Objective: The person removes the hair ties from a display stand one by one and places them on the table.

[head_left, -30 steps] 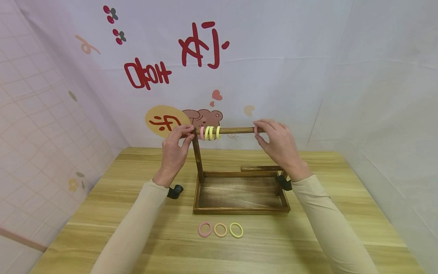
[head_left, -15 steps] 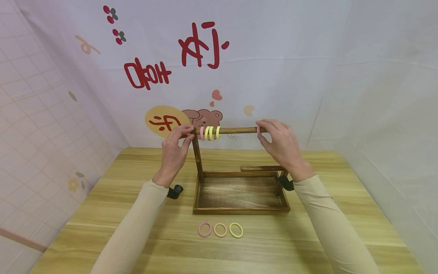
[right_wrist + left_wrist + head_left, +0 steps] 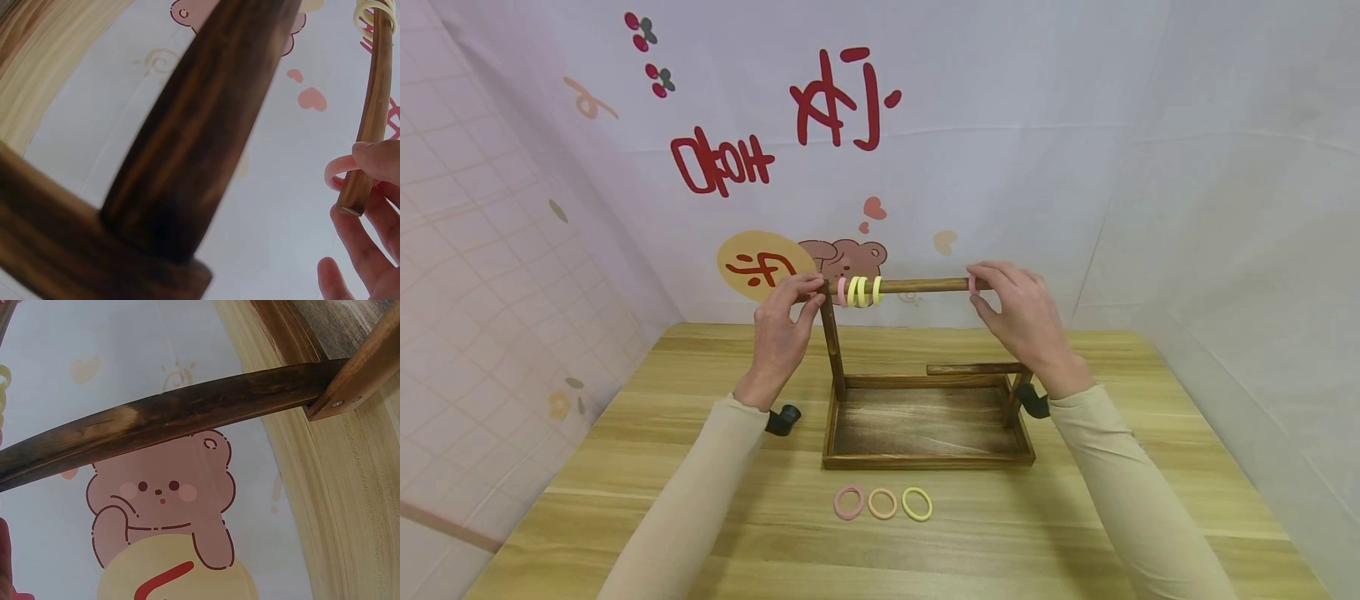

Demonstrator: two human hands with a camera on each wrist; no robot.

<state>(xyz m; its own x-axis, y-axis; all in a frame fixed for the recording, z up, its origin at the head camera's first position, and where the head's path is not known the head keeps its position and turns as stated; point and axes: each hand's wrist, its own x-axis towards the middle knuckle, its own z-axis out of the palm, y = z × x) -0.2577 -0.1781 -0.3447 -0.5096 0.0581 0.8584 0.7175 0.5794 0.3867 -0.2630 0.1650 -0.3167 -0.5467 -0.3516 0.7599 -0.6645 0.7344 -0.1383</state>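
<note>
A dark wooden stand has an upper rod (image 3: pixel 925 286) running sideways from a tall post (image 3: pixel 832 342). My left hand (image 3: pixel 781 329) pinches the stand where rod and post meet. My right hand (image 3: pixel 1018 312) pinches a pink hair tie (image 3: pixel 340 167) between thumb and fingers near the rod's free end. In the right wrist view this hair tie still loops around the rod, with the rod tip just beyond it. Close to the post hang another pink hair tie (image 3: pixel 842 292) and several yellow hair ties (image 3: pixel 861 292).
Below is the stand's tray (image 3: pixel 928 462), with a short lower bar (image 3: pixel 973 368) on its right side. On the table (image 3: pixel 700 517), in front of the tray, lie a pink hair tie (image 3: pixel 849 503), an orange one (image 3: pixel 883 503) and a yellow one (image 3: pixel 917 504). A printed cloth (image 3: pixel 1000 167) hangs behind.
My right hand has slid the pink hair tie a little to the right along the rod, toward its free end. The left hand has stayed in place.
</note>
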